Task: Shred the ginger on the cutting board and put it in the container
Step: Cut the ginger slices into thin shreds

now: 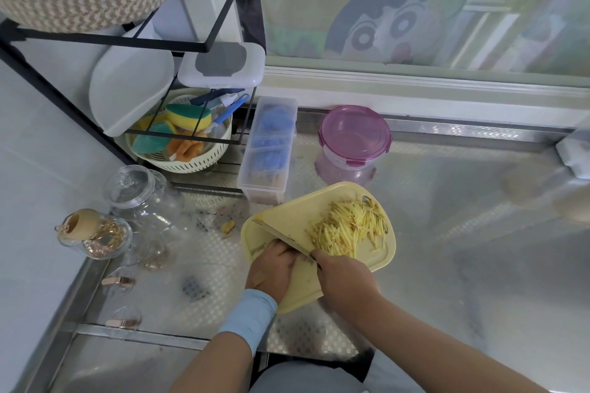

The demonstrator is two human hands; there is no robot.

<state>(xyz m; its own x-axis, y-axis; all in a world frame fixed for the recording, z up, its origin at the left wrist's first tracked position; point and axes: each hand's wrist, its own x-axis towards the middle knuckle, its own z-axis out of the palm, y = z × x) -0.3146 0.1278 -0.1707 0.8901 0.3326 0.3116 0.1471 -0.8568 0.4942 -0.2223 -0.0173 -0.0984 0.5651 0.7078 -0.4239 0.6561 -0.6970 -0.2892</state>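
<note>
My right hand point(344, 277) is clenched around the knife handle, which is buried in my fist. The knife blade point(284, 238) runs up and to the left from it, across the pale yellow cutting board point(300, 292). My left hand point(273, 268) sits on the near left part of the board with its fingers curled under and its knuckles right against the blade. I cannot tell whether there is a piece of ginger under those fingers, as they cover the spot. A light blue wristband point(252, 316) wraps that wrist.

The shredded ginger point(348, 226) lies in a loose heap of thin yellow strips on the far right part of the board, on the other side of the blade from my left hand. The container point(354, 137), clear with a pink clip-on lid closed on top, stands on the metal counter point(447, 233) just behind the board. A scrap of ginger peel point(228, 226) lies on the counter left of the board, and a clear box of blue items point(268, 147) stands left of the container.
</note>
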